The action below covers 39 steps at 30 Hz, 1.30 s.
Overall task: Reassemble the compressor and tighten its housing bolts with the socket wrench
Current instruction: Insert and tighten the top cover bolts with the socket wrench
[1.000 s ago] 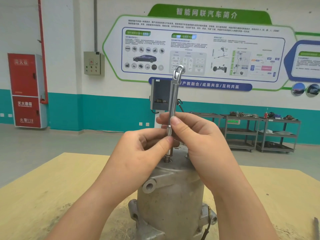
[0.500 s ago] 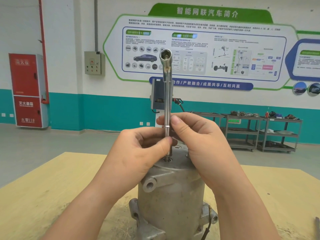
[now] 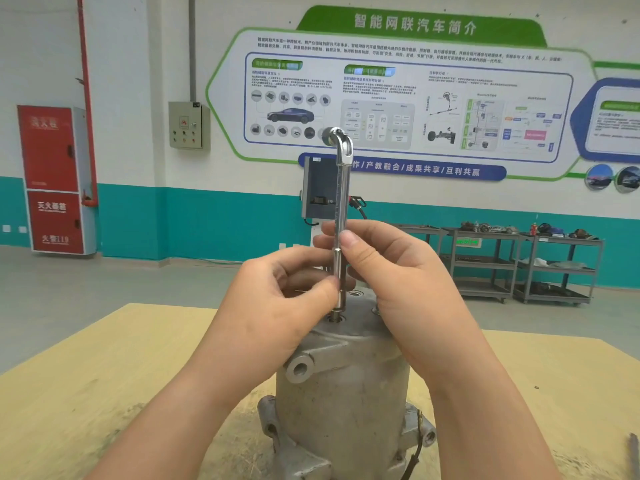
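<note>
Rotated since half a second ago, bent head now at 9 o'clock: chrome L-shaped socket wrench [image 3: 340, 216], upright on bolt atop grey cast-metal compressor housing [image 3: 341, 382] mid-surface; left hand [image 3: 277, 299] and right hand [image 3: 398, 282] grips pinch shaft; keep it vertical, seated.

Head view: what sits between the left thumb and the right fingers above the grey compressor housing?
The chrome L-shaped socket wrench, upright. The left hand and right hand pinch its shaft from either side, its lower end on the top of the grey metal compressor housing.
</note>
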Available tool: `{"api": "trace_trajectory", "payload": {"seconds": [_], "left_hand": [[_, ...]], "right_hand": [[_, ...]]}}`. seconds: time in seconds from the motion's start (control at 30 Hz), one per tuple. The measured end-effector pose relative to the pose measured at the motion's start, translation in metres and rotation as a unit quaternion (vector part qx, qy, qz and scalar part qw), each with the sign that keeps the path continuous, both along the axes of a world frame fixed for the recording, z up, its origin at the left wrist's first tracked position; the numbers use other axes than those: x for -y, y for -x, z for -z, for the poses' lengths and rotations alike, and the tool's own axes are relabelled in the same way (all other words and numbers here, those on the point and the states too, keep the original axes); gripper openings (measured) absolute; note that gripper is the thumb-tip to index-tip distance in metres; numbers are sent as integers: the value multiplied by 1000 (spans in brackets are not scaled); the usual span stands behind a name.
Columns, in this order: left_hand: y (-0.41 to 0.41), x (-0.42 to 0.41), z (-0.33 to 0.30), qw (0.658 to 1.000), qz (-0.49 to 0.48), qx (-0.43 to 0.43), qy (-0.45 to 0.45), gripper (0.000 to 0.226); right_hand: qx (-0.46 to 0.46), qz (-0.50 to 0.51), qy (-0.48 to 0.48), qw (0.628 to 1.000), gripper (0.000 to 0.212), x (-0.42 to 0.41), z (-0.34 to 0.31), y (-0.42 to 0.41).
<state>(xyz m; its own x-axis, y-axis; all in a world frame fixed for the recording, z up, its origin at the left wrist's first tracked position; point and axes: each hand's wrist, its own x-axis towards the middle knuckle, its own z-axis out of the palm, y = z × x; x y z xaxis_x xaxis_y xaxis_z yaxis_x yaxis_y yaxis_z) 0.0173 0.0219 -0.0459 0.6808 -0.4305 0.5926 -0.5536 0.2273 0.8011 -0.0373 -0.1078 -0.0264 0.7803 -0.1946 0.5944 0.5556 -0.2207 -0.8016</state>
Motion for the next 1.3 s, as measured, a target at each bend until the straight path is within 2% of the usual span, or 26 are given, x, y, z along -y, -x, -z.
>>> {"api": "trace_trajectory", "payload": {"seconds": [0.13, 0.2, 0.37, 0.5, 0.6, 0.77, 0.93, 1.03, 1.1, 1.13, 1.3], "left_hand": [[6, 0, -3, 999, 3, 35, 10, 29], [5, 0, -2, 999, -18, 25, 27, 31], [1, 0, -6, 1000, -20, -2, 0, 19], [4, 4, -15, 998, -12, 48, -27, 17], [4, 11, -13, 999, -12, 46, 26, 16], [4, 13, -8, 997, -10, 8, 80, 31], [3, 12, -4, 997, 27, 30, 66, 8], [3, 10, -4, 997, 3, 58, 45, 12], [4, 10, -4, 997, -22, 67, 29, 8], [4, 10, -4, 997, -30, 67, 28, 14], [1, 11, -4, 997, -33, 22, 64, 23]], "right_hand": [[1, -1, 18, 1000, 16, 1, 0, 1], [3, 0, 25, 1000, 15, 1, 0, 1], [15, 9, 14, 1000, 17, 3, 1, -2], [22, -14, -13, 1000, 17, 4, 0, -2], [26, -20, -17, 999, 16, 3, 0, -4], [15, -12, 0, 1000, 20, 5, 2, -5], [3, -18, 16, 1000, 19, 7, 2, -5], [-11, -36, 14, 999, 15, 10, 0, -5], [-7, -47, -9, 999, 20, 11, 1, -6], [-1, -47, -19, 999, 21, 11, 2, -7], [3, -21, -26, 999, 14, 9, 2, -7]]}}
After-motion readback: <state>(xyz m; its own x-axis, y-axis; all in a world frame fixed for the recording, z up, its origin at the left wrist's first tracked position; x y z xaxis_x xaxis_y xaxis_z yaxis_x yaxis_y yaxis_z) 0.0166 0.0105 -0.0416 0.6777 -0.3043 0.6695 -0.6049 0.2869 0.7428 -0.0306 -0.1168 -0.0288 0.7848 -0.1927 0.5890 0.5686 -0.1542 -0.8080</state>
